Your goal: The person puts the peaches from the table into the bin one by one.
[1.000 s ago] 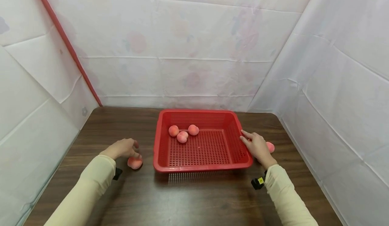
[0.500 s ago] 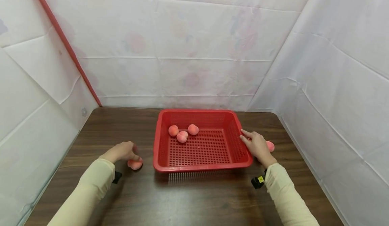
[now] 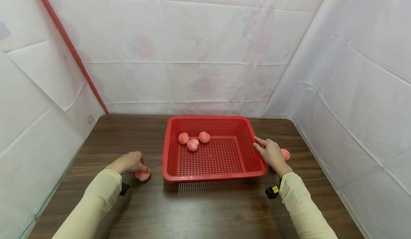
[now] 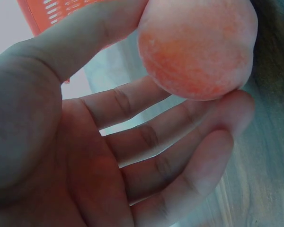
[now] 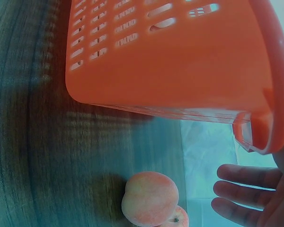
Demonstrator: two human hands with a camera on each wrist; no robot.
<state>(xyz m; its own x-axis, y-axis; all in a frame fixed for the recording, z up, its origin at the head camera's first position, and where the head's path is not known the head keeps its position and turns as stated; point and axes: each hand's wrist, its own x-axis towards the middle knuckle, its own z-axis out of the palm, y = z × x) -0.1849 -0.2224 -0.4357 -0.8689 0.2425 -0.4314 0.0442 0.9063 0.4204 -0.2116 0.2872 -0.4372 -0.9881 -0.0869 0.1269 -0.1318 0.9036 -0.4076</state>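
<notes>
Three peaches (image 3: 192, 145) sit bunched toward the far left of the red basket (image 3: 212, 178), the middle one nearer the front; a fourth, the left-hand peach (image 3: 143, 175), lies outside, left of the basket, apparently resting on the table (image 3: 205, 214). Left hand (image 3: 130, 161) has thumb and fingers curved about this fourth fruit; a grip at opposite sides probably suits something round and prone to roll. Right hand (image 3: 272, 156) lies at the basket's right rim, forefinger and thumb extended over it, spread apart; perhaps to steady a light basket.

Head view hides the left fingers' undersides; the left wrist view shows the thumb against one side, fingers loosely bent behind and below, palm not touching. Head view gives one peach past the right hand; the right wrist view shows two, a nearer peach (image 5: 149, 198) and a partly covered peach (image 5: 181, 218), plus three straight fingers beyond the rim.
</notes>
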